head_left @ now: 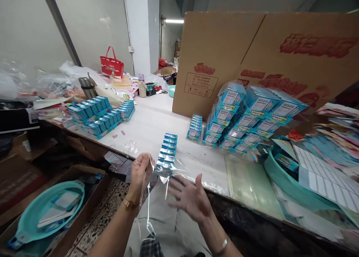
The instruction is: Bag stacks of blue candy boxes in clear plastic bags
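Observation:
My left hand (139,171) is closed on a clear plastic bag (144,189), pinching it at the table's near edge. My right hand (192,198) is open, its palm up and its fingers spread and slightly blurred, just right of the bag. Beyond both hands, a row of small blue boxes (168,149) runs away from me on the white table (148,116). Its nearest end lies by the clear plastic; whether it is inside the bag I cannot tell.
Wrapped blue packs (241,118) are stacked at right before a large cardboard carton (218,58). More blue boxes (94,113) stand at left. A teal basin (283,174) sits at the right edge, another teal basin (30,216) lower left. Clear plastic sheets (249,186) lie at front right.

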Motion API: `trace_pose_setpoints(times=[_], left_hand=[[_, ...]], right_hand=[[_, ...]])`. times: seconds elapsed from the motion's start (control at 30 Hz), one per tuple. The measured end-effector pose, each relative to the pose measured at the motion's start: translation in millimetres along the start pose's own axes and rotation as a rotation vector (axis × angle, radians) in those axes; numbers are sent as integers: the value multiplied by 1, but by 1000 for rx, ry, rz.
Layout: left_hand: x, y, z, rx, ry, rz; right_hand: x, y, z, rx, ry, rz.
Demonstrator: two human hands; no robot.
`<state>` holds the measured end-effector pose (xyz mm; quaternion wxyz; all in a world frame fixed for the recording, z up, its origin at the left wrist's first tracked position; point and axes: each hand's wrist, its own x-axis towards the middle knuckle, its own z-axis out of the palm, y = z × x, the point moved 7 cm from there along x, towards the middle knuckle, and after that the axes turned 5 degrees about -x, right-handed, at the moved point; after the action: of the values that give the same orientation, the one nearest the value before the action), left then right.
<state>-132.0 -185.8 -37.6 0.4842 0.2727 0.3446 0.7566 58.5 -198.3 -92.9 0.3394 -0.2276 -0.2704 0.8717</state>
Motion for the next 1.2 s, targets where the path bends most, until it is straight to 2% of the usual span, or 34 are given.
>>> trace_pose_setpoints(times=[0.07,0.13,0.23,0.33,0.43,0.47,0.57,0.63,0.7,0.77,0.87,0.97,1.03,1.13,1.2], left_hand=[[5,31,5,145,-25,181],[10,50,10,280,-65,271],[21,58,9,334,-61,312],[32,47,-2,216,-12,191],[29,23,-13,-42,32,-101],[23,13,-14,-137,32,-216],[-8,-15,-9,-330,-7,-494],[-29,-32,-9,-313,-20,-562],[-42,-44,-18,-210,-7,-556],[-45,-50,-32,-98,13,-513],[-36,-46,-54,23,7,-465],[-17,-40,-62,109,-64,-443],[-2,-43,-59,129,-129,-445],[19,-59,-61,159,-163,-415],[29,-74,-73,217,-122,-377]], right_hand=[[-21,27,10,-85,-70,73],[-37,41,6,-226,44,29],[-64,42,-2,-393,240,-34],[-93,29,-1,-443,185,-1],[-102,-9,-5,-512,99,-120],[-96,-25,-9,-527,114,-202],[-55,-58,-22,-504,297,-427],[-16,-47,-18,-445,245,-371],[13,-18,-8,-410,90,-230],[23,12,-4,-398,-28,-132],[20,36,-13,-330,-62,-84],[22,31,-18,-274,-3,-119],[33,11,-19,-226,88,-252],[56,-10,-29,-133,249,-445],[72,-5,-43,-150,330,-460]])
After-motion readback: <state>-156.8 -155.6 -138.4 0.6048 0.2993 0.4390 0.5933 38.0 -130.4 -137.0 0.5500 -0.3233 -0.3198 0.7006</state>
